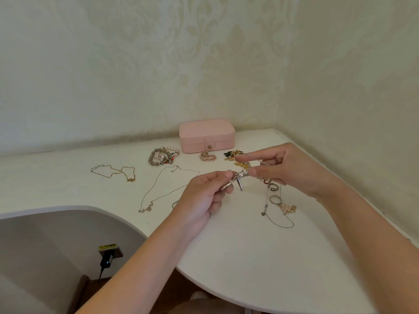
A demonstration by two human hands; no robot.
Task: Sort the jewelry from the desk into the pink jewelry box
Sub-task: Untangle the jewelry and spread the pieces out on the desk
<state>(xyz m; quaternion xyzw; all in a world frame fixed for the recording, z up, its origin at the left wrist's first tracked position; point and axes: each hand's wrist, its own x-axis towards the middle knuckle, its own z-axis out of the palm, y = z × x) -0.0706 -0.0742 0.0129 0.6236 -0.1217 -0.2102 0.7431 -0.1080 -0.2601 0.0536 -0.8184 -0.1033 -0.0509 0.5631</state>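
Pink and softly padded, the rectangular jewelry box [206, 132] is sitting closed, its snap tab fastened, at the back of the white curved desk [249, 257] near the corner of the walls. We are holding our hands up over the desk in front of it. Our left hand [204, 198] is pinching a silver pendant [240, 185] with a ring-shaped part between thumb and curled fingers, while our right hand [288, 168] is pinching a fine silver chain [258, 160] that is running down to the pendant; the two hands are nearly touching. Just in front of the box, a small pink-beaded piece [207, 156] is lying, and to its right a tangle of gold and dark green jewelry [233, 154] is partly hiding behind our right fingers. Left of the box, a heap of grey and pearl beaded bracelets [163, 156] is resting. Further left, a gold necklace with pearls [113, 172] is lying spread out, and a thin silver necklace [163, 189] is stretching between it and our left hand. Below our right hand, a plain silver ring [274, 199] is lying beside a rose-gold openwork pendant [288, 208].
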